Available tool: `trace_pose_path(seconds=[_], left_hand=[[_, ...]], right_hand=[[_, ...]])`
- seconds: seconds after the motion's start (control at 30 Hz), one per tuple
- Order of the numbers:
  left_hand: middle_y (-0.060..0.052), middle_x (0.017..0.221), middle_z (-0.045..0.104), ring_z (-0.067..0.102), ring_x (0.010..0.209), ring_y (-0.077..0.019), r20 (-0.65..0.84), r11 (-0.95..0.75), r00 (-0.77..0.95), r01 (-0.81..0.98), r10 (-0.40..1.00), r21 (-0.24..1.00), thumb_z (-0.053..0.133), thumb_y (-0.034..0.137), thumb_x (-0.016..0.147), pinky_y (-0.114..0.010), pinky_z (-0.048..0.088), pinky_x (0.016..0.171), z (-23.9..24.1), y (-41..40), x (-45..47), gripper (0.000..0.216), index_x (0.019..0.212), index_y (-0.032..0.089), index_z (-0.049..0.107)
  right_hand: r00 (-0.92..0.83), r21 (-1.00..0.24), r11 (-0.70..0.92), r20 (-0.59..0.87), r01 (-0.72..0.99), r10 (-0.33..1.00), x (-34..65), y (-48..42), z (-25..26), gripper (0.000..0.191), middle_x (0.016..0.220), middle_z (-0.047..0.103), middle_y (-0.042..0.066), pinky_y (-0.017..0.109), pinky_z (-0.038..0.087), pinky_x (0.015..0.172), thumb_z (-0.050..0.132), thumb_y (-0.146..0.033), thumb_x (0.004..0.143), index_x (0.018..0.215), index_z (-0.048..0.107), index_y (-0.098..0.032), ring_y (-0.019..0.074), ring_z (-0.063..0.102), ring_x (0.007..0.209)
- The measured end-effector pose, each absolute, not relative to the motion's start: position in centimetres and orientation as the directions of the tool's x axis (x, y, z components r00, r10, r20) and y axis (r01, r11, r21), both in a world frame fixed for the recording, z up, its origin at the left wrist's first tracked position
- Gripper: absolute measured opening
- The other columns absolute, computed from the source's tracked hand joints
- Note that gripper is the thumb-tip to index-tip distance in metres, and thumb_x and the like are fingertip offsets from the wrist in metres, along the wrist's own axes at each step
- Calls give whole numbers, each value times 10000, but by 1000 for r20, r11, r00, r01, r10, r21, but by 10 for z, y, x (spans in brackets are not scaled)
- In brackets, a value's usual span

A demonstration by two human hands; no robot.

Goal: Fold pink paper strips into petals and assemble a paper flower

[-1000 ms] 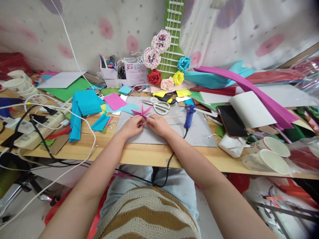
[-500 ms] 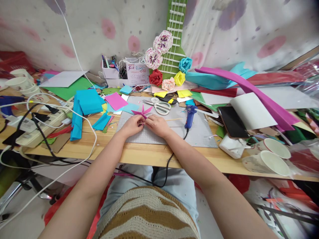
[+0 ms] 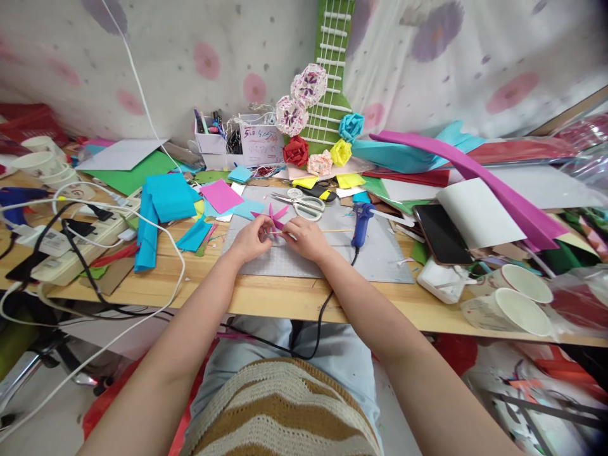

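Over a grey cutting mat (image 3: 380, 256), my left hand (image 3: 250, 240) and my right hand (image 3: 306, 238) meet. Both pinch a magenta folded paper flower (image 3: 272, 216) with pointed petals. A thin wooden stick (image 3: 332, 230) runs from between my fingers to the right, and my right hand grips it. Just behind the flower lie white-handled scissors (image 3: 304, 202). A blue glue gun (image 3: 361, 221) rests to the right of my right hand, its black cord (image 3: 323, 310) dropping over the table's front edge.
Coloured paper sheets (image 3: 166, 196), a power strip with cables (image 3: 71, 237), paper cups (image 3: 515, 297), a dark phone (image 3: 439, 231), a pen box (image 3: 211, 136) and finished paper flowers (image 3: 304, 114) crowd the wooden table (image 3: 266, 294). A long purple paper strip (image 3: 479, 174) arches at right.
Both hands have lifted slightly and shifted away from me with the flower and stick. The flower has turned a little between my fingers.
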State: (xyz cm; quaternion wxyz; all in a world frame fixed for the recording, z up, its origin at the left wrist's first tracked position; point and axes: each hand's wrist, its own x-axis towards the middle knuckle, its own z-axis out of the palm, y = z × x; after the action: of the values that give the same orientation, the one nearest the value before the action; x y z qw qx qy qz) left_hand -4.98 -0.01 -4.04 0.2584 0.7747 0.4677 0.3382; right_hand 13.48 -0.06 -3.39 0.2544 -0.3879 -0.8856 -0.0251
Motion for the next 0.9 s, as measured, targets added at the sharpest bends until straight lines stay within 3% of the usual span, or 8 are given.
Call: trace_pose_path(seconds=[0.1, 0.23, 0.33, 0.47, 0.67, 0.9], left_hand=[[20, 734, 519, 482, 626, -107, 331, -396, 226, 648, 916, 651, 480, 125, 713, -224, 383, 582, -38, -1, -49, 226, 927, 193, 509], [-42, 885, 541, 498, 858, -169, 415, -576, 432, 745, 801, 335, 426, 144, 811, -287, 389, 735, -34, 6, -46, 247, 963, 218, 606], [-54, 877, 514, 466, 865, -189, 409, -620, 517, 764, 753, 176, 433, 149, 826, -321, 369, 756, -31, 15, -44, 258, 929, 233, 655], [-58, 858, 500, 442, 852, -200, 396, -603, 524, 791, 754, 102, 517, 219, 812, -336, 343, 738, -27, 25, -44, 164, 859, 227, 674], [-75, 835, 514, 445, 885, -227, 363, -615, 555, 786, 748, 66, 553, 246, 793, -373, 323, 757, -13, 22, -40, 142, 761, 194, 682], [-82, 809, 523, 469, 883, -237, 315, -635, 610, 772, 727, -27, 566, 174, 738, -395, 332, 777, 7, 14, -27, 121, 677, 154, 668]], right_hand=[[-424, -283, 597, 486, 751, 764, 140, -4, -29, 167, 784, 604, 53, 251, 342, 658, 476, -295, 855, 803, 569, -167, 154, 522, 763], [-291, -322, 431, 401, 843, 869, 138, -9, -21, 148, 768, 625, 31, 247, 316, 616, 479, -281, 825, 825, 594, -189, 159, 547, 759], [-267, -301, 375, 344, 877, 900, 135, -12, -16, 189, 787, 645, 31, 250, 317, 604, 466, -309, 826, 867, 615, -199, 164, 565, 758], [-281, -296, 361, 280, 884, 918, 132, -14, -16, 236, 829, 653, 26, 247, 333, 600, 450, -352, 839, 915, 627, -216, 163, 575, 752], [-295, -331, 402, 329, 854, 897, 132, -13, -20, 312, 998, 601, 46, 248, 360, 617, 501, -448, 818, 1008, 619, -229, 170, 568, 822], [-352, -307, 453, 333, 837, 875, 130, -10, -20, 245, 1002, 590, 36, 244, 352, 620, 482, -351, 859, 1013, 631, -233, 157, 554, 849]])
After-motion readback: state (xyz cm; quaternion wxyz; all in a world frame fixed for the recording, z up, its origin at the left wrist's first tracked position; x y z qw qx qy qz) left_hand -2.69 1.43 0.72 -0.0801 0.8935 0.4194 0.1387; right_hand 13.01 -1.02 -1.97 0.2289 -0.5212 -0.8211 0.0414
